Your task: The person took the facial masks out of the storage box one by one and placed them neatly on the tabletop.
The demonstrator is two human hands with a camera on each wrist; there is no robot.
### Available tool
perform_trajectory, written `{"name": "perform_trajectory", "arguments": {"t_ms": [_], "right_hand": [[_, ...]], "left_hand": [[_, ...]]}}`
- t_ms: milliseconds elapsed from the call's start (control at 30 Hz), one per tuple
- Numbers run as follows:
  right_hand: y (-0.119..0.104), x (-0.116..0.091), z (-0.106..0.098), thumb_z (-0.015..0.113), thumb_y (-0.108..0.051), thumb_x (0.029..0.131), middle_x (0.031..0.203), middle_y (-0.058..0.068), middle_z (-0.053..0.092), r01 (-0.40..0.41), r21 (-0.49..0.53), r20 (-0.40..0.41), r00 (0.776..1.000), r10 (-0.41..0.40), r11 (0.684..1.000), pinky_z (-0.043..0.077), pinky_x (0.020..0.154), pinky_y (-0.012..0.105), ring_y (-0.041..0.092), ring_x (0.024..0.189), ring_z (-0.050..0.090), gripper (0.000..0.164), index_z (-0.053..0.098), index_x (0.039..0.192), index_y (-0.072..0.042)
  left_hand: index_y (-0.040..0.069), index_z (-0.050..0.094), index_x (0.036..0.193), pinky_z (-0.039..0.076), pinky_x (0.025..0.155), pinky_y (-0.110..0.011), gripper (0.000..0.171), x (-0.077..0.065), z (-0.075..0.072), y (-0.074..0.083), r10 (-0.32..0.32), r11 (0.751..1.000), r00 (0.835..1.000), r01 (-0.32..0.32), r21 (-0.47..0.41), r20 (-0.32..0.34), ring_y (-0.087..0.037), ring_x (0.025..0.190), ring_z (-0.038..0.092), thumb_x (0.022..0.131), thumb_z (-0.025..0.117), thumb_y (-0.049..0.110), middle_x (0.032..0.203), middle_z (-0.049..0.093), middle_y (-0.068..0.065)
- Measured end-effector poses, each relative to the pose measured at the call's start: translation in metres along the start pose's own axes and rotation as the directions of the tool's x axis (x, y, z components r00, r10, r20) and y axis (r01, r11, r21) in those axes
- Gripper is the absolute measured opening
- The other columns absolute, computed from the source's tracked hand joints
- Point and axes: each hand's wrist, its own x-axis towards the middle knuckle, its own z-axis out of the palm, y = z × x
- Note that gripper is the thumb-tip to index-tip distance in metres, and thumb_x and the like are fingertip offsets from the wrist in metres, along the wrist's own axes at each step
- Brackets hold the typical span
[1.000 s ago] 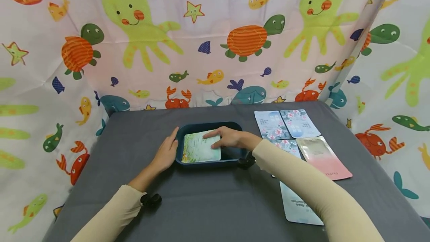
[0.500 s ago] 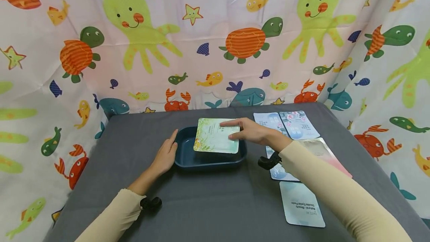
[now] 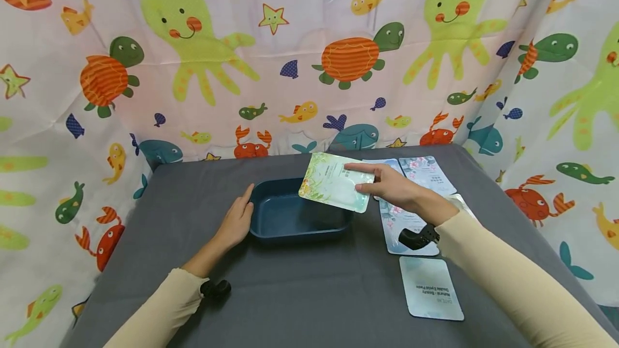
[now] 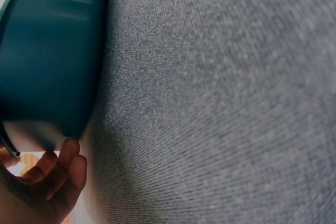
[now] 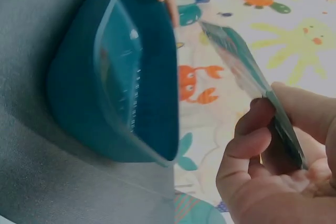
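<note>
My right hand (image 3: pixel 394 184) pinches a flat green-and-white sachet (image 3: pixel 336 182) with printed leaves and yellow flowers. The sachet is raised and tilted over the right side of a dark blue plastic basin (image 3: pixel 290 233). In the right wrist view the sachet (image 5: pixel 247 59) shows edge-on between thumb and fingers. At the basin's left end, my left hand (image 3: pixel 234 224) holds its rim. From the left wrist, the fingertips (image 4: pixel 68 148) touch the outside of the basin wall (image 4: pixel 50 51). The visible part of the basin's floor is bare.
On the grey cloth (image 3: pixel 300 294) at right lie blue floral sachets (image 3: pixel 425 173), partly behind my right arm. A pale blue sachet (image 3: pixel 430 289) lies nearer. Another sachet is mostly hidden by the right sleeve (image 3: pixel 508 262). A sea-animal curtain (image 3: pixel 300 52) borders the table.
My right hand has lifted the green-and-white sachet from inside the basin and carried it up and to the right. My left hand stays at the basin's left end.
</note>
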Motion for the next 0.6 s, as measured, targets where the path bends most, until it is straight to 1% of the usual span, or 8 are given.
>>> {"name": "perform_trajectory", "arguments": {"t_ms": [67, 133, 200, 233, 333, 433, 467, 600], "right_hand": [[-0.003, -0.008, -0.004, 0.059, -0.013, 0.102, 0.147, 0.019, 0.055, -0.010, 0.015, -0.018, 1.000, 0.010, 1.000, 0.052, 0.090, 0.027, 0.010, 0.102, 0.069, 0.061, 0.036, 0.159, -0.016], [-0.006, -0.016, -0.008, 0.060, -0.016, 0.102, 0.143, 0.017, 0.060, -0.024, 0.006, -0.054, 0.998, 0.024, 1.000, 0.052, 0.088, 0.027, 0.010, 0.100, 0.069, 0.061, 0.037, 0.158, -0.017], [-0.007, -0.026, -0.013, 0.061, -0.020, 0.101, 0.134, 0.010, 0.065, -0.039, -0.018, -0.095, 0.995, 0.037, 0.999, 0.049, 0.081, 0.026, 0.008, 0.095, 0.068, 0.061, 0.038, 0.158, -0.018], [-0.007, -0.031, -0.015, 0.062, -0.022, 0.101, 0.122, 0.007, 0.069, -0.044, -0.029, -0.115, 0.993, 0.040, 0.999, 0.047, 0.076, 0.026, 0.008, 0.090, 0.067, 0.061, 0.039, 0.157, -0.018], [-0.004, -0.046, -0.021, 0.062, -0.024, 0.101, 0.107, -0.004, 0.068, -0.048, -0.021, -0.154, 0.987, 0.045, 0.999, 0.047, 0.069, 0.023, 0.009, 0.084, 0.066, 0.063, 0.037, 0.158, -0.017], [0.005, -0.060, -0.024, 0.060, -0.023, 0.102, 0.106, -0.009, 0.068, -0.034, 0.030, -0.166, 0.985, 0.038, 0.999, 0.053, 0.073, 0.020, 0.009, 0.086, 0.069, 0.066, 0.031, 0.160, -0.016], [0.007, -0.065, -0.025, 0.060, -0.023, 0.103, 0.113, -0.011, 0.068, -0.028, 0.052, -0.169, 0.985, 0.036, 0.998, 0.055, 0.076, 0.021, 0.009, 0.090, 0.070, 0.066, 0.029, 0.161, -0.015], [0.018, -0.083, -0.029, 0.059, -0.019, 0.103, 0.124, -0.016, 0.063, -0.006, 0.117, -0.194, 0.981, 0.029, 0.993, 0.056, 0.083, 0.021, 0.006, 0.098, 0.071, 0.069, 0.025, 0.162, -0.013]], "left_hand": [[0.011, 0.022, 0.162, 0.040, 0.095, -0.051, 0.054, 0.001, -0.001, 0.001, -0.002, 1.000, 1.000, 0.002, -0.002, 0.003, -0.034, 0.109, 0.050, 0.110, 0.034, 0.017, 0.134, 0.053, -0.024], [0.009, 0.023, 0.162, 0.040, 0.095, -0.050, 0.054, 0.001, -0.002, 0.002, 0.000, 1.000, 1.000, 0.000, 0.002, 0.003, -0.034, 0.109, 0.050, 0.110, 0.034, 0.017, 0.134, 0.053, -0.024], [0.009, 0.023, 0.162, 0.040, 0.095, -0.051, 0.054, 0.001, -0.002, 0.003, 0.002, 1.000, 1.000, -0.002, 0.006, 0.002, -0.034, 0.109, 0.050, 0.110, 0.034, 0.017, 0.135, 0.052, -0.025], [0.008, 0.023, 0.162, 0.040, 0.095, -0.051, 0.054, 0.001, -0.003, 0.003, 0.003, 1.000, 1.000, -0.003, 0.007, 0.002, -0.034, 0.110, 0.050, 0.110, 0.034, 0.017, 0.136, 0.052, -0.025], [0.007, 0.023, 0.162, 0.040, 0.096, -0.052, 0.054, 0.001, -0.003, 0.003, 0.006, 1.000, 1.000, -0.006, 0.007, 0.002, -0.035, 0.111, 0.050, 0.109, 0.035, 0.016, 0.138, 0.051, -0.026], [0.007, 0.023, 0.162, 0.041, 0.098, -0.053, 0.055, 0.001, -0.002, 0.002, 0.005, 1.000, 1.000, -0.006, 0.008, 0.008, -0.035, 0.114, 0.050, 0.109, 0.036, 0.015, 0.142, 0.050, -0.026], [0.007, 0.023, 0.162, 0.041, 0.098, -0.054, 0.055, 0.002, -0.002, 0.002, 0.006, 1.000, 1.000, -0.006, 0.010, 0.008, -0.035, 0.114, 0.051, 0.109, 0.036, 0.015, 0.142, 0.050, -0.027], [0.007, 0.023, 0.161, 0.041, 0.101, -0.056, 0.055, 0.002, -0.002, 0.001, 0.011, 1.000, 1.000, -0.011, 0.021, 0.005, -0.037, 0.117, 0.052, 0.109, 0.037, 0.015, 0.143, 0.049, -0.027]]}}
